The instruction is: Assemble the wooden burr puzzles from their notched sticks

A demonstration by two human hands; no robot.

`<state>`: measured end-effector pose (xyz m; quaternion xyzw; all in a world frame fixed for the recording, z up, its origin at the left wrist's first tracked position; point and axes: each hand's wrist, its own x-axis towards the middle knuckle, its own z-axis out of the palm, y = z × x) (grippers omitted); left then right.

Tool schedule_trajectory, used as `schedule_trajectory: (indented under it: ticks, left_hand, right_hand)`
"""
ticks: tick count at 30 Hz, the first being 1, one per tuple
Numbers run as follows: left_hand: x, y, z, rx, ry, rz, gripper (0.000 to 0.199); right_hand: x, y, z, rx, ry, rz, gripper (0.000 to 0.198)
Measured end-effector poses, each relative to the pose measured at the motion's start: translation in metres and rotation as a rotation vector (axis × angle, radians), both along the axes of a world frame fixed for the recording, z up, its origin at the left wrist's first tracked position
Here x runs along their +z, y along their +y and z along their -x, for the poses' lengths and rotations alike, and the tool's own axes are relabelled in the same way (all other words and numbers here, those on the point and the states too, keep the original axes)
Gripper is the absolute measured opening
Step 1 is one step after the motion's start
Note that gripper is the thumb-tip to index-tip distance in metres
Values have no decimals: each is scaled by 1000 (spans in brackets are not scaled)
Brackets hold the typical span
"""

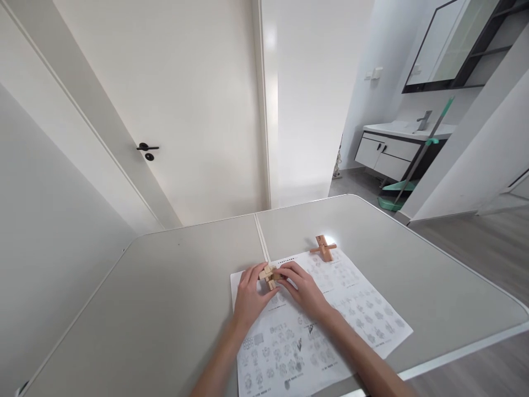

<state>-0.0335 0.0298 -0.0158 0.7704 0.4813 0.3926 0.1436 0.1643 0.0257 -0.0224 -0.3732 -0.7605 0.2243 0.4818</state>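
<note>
Here's the pale wooden burr puzzle (268, 273), over the printed sheet's (366, 309) far left part! Left hand (249, 295) has thumb and fingers curled round its left side; right hand (303, 285) pinches the right, fingertips nearly together. A reddish-brown wooden cross puzzle (324, 249) sits at the sheet's far right corner, on the grey table (173, 309); beyond, a white door (194, 99).

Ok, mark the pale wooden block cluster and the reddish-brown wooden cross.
Pale wooden block cluster (268, 272): head view, on its upper blocks.
Reddish-brown wooden cross (324, 250): head view, on its broad middle piece.
</note>
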Motion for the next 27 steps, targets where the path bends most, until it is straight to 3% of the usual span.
schedule_trajectory:
  ticks: [4, 10, 15, 19, 27]
  left_hand:
    - [4, -1, 0, -65, 26, -33, 60]
    - [5, -4, -3, -123, -15, 53, 59]
    - [10, -5, -6, -112, -108, 121, 58]
    - [14, -4, -6, -99, -227, 195, 62]
    - [17, -5, -8, -202, -420, 381, 66]
  right_hand:
    - [6, -3, 0, 14, 2, -19, 30]
    - [12, -8, 3, 112, -10, -38, 31]
    - [12, -6, 3, 59, 53, 0, 25]
    - [12, -1, 2, -39, 83, 78, 28]
    - [12, -2, 4, -11, 54, 307, 24]
